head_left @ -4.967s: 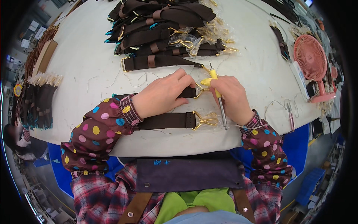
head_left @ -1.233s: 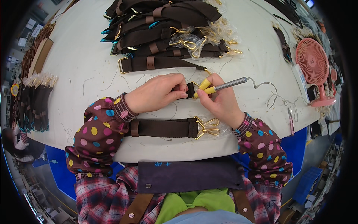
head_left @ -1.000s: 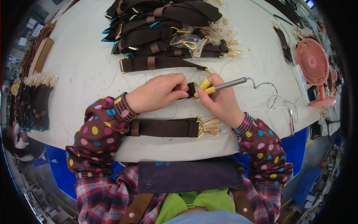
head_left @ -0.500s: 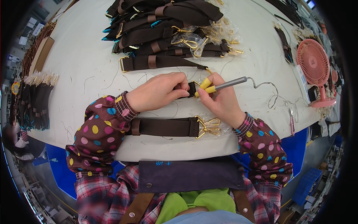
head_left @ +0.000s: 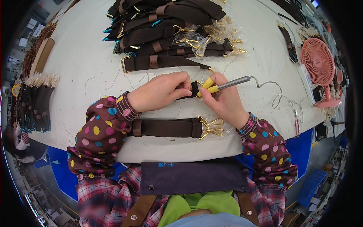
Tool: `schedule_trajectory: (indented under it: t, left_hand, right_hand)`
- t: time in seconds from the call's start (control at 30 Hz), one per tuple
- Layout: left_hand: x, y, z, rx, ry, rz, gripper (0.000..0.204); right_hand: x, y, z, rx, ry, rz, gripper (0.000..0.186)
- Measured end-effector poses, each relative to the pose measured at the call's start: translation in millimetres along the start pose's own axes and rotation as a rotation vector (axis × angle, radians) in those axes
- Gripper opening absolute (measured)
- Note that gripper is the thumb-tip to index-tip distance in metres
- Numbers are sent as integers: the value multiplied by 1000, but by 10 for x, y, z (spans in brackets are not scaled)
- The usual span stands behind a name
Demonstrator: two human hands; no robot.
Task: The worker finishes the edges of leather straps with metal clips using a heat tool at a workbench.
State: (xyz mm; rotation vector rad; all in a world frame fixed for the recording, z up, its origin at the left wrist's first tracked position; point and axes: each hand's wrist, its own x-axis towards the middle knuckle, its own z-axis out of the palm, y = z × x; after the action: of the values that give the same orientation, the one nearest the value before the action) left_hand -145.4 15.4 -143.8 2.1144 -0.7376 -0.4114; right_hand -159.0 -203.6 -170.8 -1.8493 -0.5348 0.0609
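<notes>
My left hand (head_left: 163, 90) is closed, thumb against fingers, on the end of a dark brown webbing strap (head_left: 194, 90). Most of this strap is hidden beneath the hand. A gold metal ring (head_left: 198, 84) shows at its end. In my right hand (head_left: 226, 103) is a corded pen-shaped tool (head_left: 233, 83) with a yellow grip and grey rear; the fingers close round the grip. Its front end is at the strap's edge by the ring, and whether it touches cannot be made out. Closer to me lies another brown strap (head_left: 166, 128) with gold clasps (head_left: 211, 128).
A heap of brown straps (head_left: 166, 34) with plastic-wrapped gold clasps covers the far table, one single strap (head_left: 162, 62) before it. More straps (head_left: 36, 106) hang at the left edge. On the right stand a pink fan (head_left: 317, 62) and pink-handled snips (head_left: 296, 123). The tool's cord (head_left: 278, 89) runs rightward.
Both hands keep almost the same place and grip. The pen-shaped tool has shifted only very slightly at the strap's end.
</notes>
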Motion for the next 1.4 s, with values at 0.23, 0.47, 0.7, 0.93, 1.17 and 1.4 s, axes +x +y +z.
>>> schedule_trajectory:
  t: [0.23, 0.47, 0.7, 0.93, 1.17, 1.4]
  left_hand:
    - [-20, 59, -156, 57, -109, -70, 25]
    - [-22, -6, -106, 195, -87, 50, 23]
    - [-3, -38, -164, 90, -80, 2, 14]
    - [8, -24, -189, 11, -98, -32, 12]
    - [11, -18, -204, 8, -123, -44, 13]
    - [21, -21, -214, -74, -136, -112, 13]
  right_hand:
    - [-7, -71, -16, 60, 37, -40, 18]
    - [19, -46, 9, 22, -41, -7, 19]
    - [22, -9, 40, 53, -34, -21, 21]
    - [22, -7, 37, 34, -46, -30, 22]
    - [27, 13, 39, 30, -63, -24, 22]
    - [29, 14, 37, 12, -62, -27, 22]
